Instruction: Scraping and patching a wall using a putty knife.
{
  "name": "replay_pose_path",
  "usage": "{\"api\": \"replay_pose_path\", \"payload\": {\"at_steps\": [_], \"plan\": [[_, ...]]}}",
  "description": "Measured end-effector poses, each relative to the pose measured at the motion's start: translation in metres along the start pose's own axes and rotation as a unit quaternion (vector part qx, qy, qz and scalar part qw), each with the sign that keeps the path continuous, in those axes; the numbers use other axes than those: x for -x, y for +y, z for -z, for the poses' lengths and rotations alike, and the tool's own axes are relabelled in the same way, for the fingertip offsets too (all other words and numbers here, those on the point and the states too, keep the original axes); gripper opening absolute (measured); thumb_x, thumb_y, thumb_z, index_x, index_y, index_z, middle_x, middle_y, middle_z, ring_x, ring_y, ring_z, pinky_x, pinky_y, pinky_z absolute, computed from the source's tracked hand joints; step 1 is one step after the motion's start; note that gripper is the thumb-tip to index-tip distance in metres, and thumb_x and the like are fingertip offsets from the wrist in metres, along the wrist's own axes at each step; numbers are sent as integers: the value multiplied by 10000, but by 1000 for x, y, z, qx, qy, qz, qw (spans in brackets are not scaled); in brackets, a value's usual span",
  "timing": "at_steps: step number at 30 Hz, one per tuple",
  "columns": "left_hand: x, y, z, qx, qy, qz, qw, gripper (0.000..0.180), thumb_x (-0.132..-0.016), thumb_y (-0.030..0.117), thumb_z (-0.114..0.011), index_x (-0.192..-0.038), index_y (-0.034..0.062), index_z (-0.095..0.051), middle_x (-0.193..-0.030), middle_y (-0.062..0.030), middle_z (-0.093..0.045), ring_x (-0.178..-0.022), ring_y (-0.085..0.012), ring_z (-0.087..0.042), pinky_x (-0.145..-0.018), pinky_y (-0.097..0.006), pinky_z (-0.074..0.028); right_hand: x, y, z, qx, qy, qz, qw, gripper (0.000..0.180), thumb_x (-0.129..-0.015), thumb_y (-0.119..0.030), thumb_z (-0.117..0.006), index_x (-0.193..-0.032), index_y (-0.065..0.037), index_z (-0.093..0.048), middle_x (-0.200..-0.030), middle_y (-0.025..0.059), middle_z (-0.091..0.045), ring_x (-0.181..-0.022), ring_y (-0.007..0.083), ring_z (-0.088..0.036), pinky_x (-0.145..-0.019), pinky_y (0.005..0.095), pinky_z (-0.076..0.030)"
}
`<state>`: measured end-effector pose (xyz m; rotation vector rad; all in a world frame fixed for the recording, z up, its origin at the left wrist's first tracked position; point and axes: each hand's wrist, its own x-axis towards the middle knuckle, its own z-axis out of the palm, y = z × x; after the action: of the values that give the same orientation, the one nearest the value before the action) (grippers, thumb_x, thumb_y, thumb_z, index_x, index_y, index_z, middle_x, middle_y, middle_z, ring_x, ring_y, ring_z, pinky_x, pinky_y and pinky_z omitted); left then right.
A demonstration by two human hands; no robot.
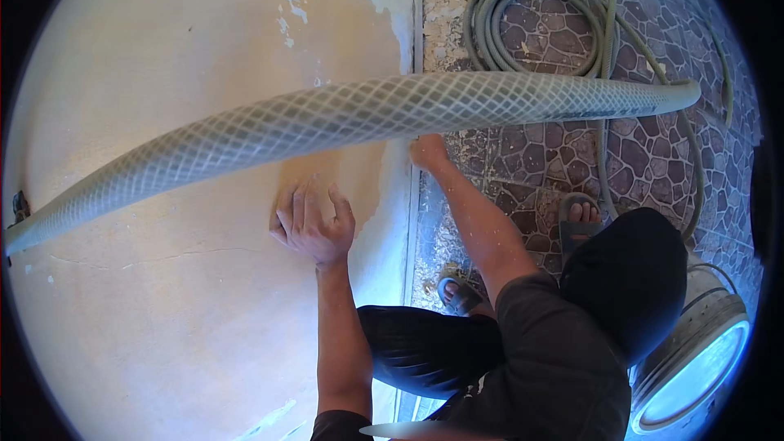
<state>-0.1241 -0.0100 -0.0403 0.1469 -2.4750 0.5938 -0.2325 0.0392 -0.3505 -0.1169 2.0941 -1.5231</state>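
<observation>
My left hand (pixel 313 224) is at the tan wall (pixel 163 294), fingers apart and slightly bent, with nothing visible in it. Its shadow falls on a darker, damp-looking patch (pixel 359 175) of the wall; whether the fingertips touch cannot be told. My right hand (pixel 427 151) is low, beside the line where wall and floor meet. A thick braided hose (pixel 327 118), close to the camera, crosses the whole view and hides part of that hand. The right fingers are covered, so what they hold does not show.
A coiled green-grey hose (pixel 482 28) lies on the stone-patterned floor (pixel 645 159). Pale flakes litter the wall's foot (pixel 449 33). A whitish bucket (pixel 694 351) stands at the lower right. My sandalled feet (pixel 581 216) are between wall and bucket. Some paint has peeled off the wall.
</observation>
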Motion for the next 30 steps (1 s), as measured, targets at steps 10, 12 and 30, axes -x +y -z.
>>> {"api": "replay_pose_path", "payload": {"at_steps": [10,12,30], "plan": [[6,-7,-6,3,9,14,1000,210,-838,244,-728,-1021,151,-773,-985,20,-747,-1041,-191,-655,-956,-383,-371,-27,26,-39,100,14,92,991,627,-899,-141,-553,-1515,-137,-438,-1121,275,-695,-1047,459,-665,-947,499,-531],[6,-2,-7,17,6,10,1000,218,-831,239,-727,-1021,147,-778,-977,2,-754,-1047,-204,-653,-968,-391,-374,-63,31,-36,133,-39,29,990,544,-913,-197,-545,-1440,-65,-515,-1114,242,-711,-1027,454,-676,-944,507,-532],[13,-9,-19,8,29,5,1000,226,-828,249,-719,-1007,115,-753,-964,-26,-737,-1037,-228,-644,-929,-396,-386,31,-56,-8,-242,-124,-120,955,490,-1047,-333,-483,-1462,-74,-497,-1517,201,-465,-1437,329,-401,-1235,481,-271]]}}
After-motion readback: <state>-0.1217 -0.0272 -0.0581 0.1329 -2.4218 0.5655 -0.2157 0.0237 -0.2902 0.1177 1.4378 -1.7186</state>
